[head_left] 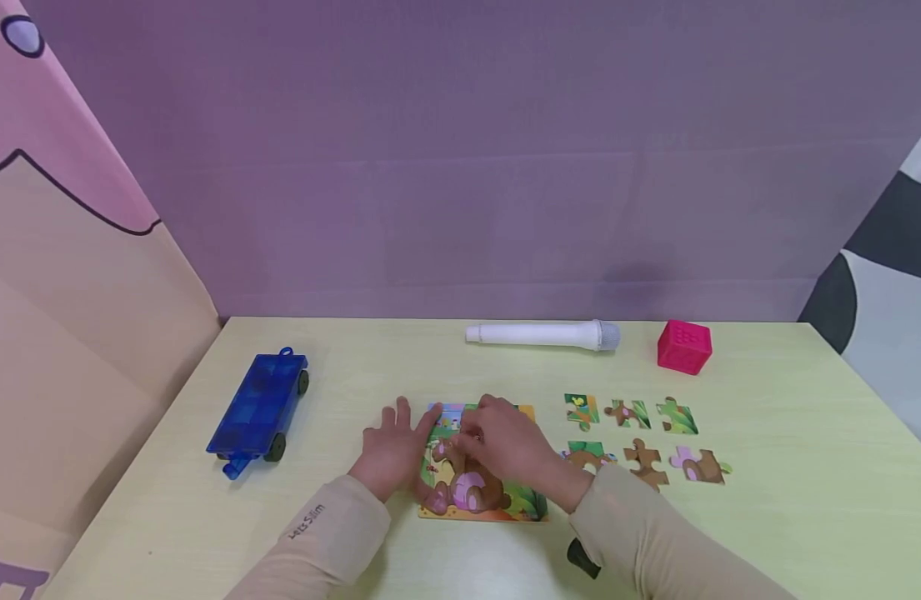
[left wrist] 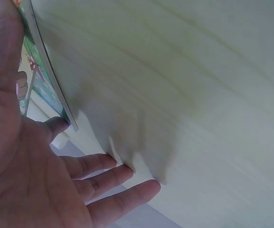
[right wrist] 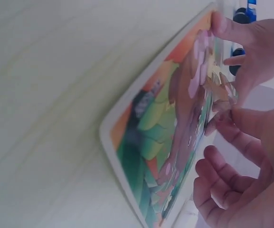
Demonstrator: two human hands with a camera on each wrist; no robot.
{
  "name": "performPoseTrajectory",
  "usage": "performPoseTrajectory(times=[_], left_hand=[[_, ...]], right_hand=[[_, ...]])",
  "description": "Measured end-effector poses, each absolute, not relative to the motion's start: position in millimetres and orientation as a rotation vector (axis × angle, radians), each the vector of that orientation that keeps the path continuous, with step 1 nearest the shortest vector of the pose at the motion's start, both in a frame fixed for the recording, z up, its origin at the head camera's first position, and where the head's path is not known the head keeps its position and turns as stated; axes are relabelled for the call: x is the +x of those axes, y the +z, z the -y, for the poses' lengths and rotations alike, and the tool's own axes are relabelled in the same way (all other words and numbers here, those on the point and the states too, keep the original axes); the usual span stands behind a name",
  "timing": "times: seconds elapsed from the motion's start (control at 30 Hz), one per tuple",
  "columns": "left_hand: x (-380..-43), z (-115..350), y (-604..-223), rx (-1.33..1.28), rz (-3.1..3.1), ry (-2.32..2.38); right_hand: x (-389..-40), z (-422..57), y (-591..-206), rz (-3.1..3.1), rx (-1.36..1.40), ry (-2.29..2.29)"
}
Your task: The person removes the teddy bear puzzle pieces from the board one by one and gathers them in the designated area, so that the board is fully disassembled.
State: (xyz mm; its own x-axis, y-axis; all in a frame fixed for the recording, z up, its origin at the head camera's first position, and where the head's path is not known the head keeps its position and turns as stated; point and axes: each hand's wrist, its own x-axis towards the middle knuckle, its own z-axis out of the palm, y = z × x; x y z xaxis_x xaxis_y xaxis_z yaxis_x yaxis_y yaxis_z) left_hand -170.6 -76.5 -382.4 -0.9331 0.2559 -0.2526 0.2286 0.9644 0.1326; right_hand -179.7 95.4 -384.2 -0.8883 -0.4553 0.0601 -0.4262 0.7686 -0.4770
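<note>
A puzzle board with a brown bear picture lies on the table in front of me. My left hand is at the board's left side, thumb and index finger along its edge. Its other fingers stretch out over the tabletop, as the left wrist view shows. Over the upper middle of the board is my right hand, which pinches a jigsaw piece between thumb and index finger. That piece is tilted above the picture; in the head view the hand mostly hides it. Several loose jigsaw pieces lie to the right, one partly behind the right wrist.
A blue toy wagon stands at the left. Toward the back edge lie a white toy microphone and a pink-red cube. Beside the right sleeve a black object is partly covered. A purple cloth hangs behind the table.
</note>
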Motion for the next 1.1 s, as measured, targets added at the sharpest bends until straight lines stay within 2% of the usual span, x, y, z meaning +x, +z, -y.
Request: performPoseTrajectory(times=[0.23,0.47,0.7,1.1], left_hand=[[-171,75,-381,0.361,-2.850,0.106],[-172,75,-380,0.349,-2.847,0.106],[-171,75,-380,0.352,-2.848,0.117],[-171,75,-380,0.345,-2.853,0.125]], right_hand=[[-188,-100,-381,-2.895,-0.626,-0.887],[-191,-103,-383,-2.915,-0.557,-0.724],[-193,-102,-388,-2.923,-0.705,-0.567],[-193,-110,-388,-2.829,-0.818,-0.702]])
